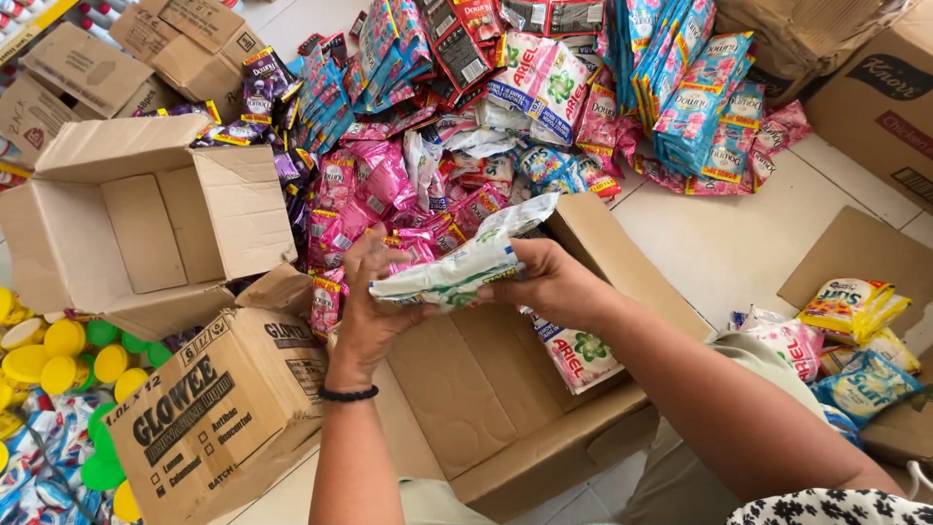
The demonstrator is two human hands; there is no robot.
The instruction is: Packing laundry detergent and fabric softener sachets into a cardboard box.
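Hands (389, 292) on sachets (457, 267) above box rim (622, 262)

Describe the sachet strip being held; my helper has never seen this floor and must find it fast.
Start at the open brown cardboard box lying flat at the centre. Just above it, the left hand and right hand grip one folded white-and-green plastic sachet strip. Unlike the pink sachets heaped behind, it is pale and lifted off the floor.

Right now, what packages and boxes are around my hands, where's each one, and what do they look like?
White-green sachet strip: held between left hand and right hand.
Open brown carton: beneath the hands.
Empty open carton: left.
Printed brown carton: lower left.
Pink sachets: heaped beyond the hands.
Blue-pink sachets: upper right.
Yellow and green caps: far left.
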